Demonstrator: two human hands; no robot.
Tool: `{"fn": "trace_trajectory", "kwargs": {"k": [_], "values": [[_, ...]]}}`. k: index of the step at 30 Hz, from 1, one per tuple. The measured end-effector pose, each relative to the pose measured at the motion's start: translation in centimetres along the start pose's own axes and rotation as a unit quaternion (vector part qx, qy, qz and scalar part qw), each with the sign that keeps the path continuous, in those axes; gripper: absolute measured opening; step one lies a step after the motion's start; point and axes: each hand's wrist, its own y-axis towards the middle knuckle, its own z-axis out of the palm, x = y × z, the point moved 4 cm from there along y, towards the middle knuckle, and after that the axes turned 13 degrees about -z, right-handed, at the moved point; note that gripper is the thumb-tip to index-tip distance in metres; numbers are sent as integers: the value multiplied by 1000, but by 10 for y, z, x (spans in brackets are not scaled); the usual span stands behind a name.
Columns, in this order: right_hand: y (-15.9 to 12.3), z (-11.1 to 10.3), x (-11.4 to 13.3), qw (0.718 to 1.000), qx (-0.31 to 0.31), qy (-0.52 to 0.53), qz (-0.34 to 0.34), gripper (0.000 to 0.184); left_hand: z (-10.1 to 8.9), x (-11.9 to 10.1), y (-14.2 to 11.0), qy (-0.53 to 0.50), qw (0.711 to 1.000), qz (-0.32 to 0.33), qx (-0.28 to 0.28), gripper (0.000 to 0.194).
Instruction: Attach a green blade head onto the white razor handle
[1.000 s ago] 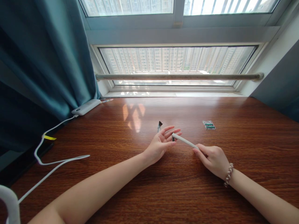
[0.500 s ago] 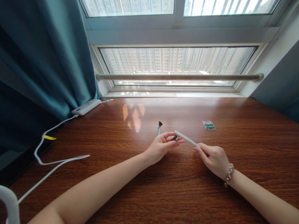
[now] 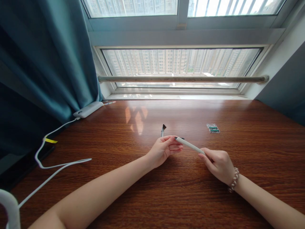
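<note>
My right hand [image 3: 218,163] grips the near end of a slim white stick-like handle [image 3: 190,146], fingers closed round it. At the handle's far end, my left hand [image 3: 164,151] pinches a small black piece [image 3: 181,138] between thumb and forefinger. The black piece touches or lies right beside the handle's tip; whether the two are joined I cannot tell. The other left fingers are loosely curled. Just beyond my left hand lies a thin silvery tool with a dark, bristly-looking head [image 3: 164,126], its lower part hidden by the hand.
A small clear case with green strips [image 3: 213,128] lies on the brown wooden table [image 3: 190,203], to the right. At the left, a white device [image 3: 88,109] with a white cable [image 3: 51,166] rests by the blue curtain [image 3: 54,57]. A window with a horizontal bar [image 3: 181,79] is behind.
My left fingers have turned the small black piece and brought it against the handle's tip. The handle's tip has dipped slightly and moved left; my right hand has barely moved.
</note>
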Motion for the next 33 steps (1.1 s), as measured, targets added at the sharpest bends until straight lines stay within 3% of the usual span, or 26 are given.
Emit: {"fn": "trace_trajectory", "kwargs": {"k": [6,11,18,28,33], "values": [[0,-1,1,1000,-10,-29,6,28,2,2,-2,38,999,13,1,23],[0,-1,-2,998,-17,-42,31,34,6,4,-5,83,996,0,30,21],[1,0,0,999,-1,-41,15,32,10,6,-5,82,994,-24,69,27],[1,0,-2,997,-14,-66,38,34,7,6,-5,185,982,33,32,32],[-1,-2,-8,993,-33,-73,84,40,5,6,-3,202,979,36,21,31]]}}
